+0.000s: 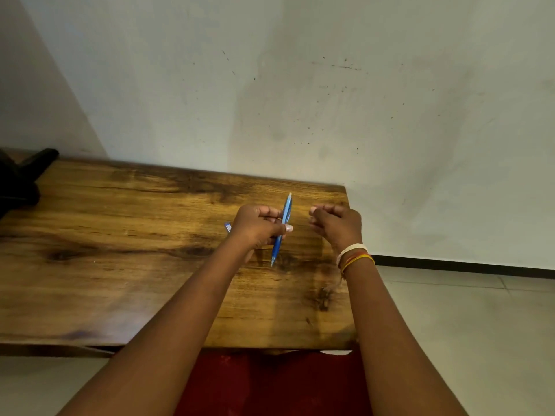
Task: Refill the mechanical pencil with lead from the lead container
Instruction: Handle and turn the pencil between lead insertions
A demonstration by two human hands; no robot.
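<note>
My left hand [258, 225] grips a blue mechanical pencil [283, 223] around its middle, above the wooden table [120, 235]. The pencil stands nearly upright in the view, its tip pointing toward me and its cap end toward the wall. A small blue and white object [227, 227], probably the lead container, peeks out on the table behind my left hand and is mostly hidden. My right hand [336, 225] hovers just right of the pencil with the fingers curled together; whether something tiny sits between the fingertips cannot be made out.
A dark object [21, 178] lies at the table's far left end. The table's right edge is close to my right hand, with tiled floor [465, 325] beyond. A pale wall [300, 100] runs right behind the table. Red cloth [270, 385] shows below the near edge.
</note>
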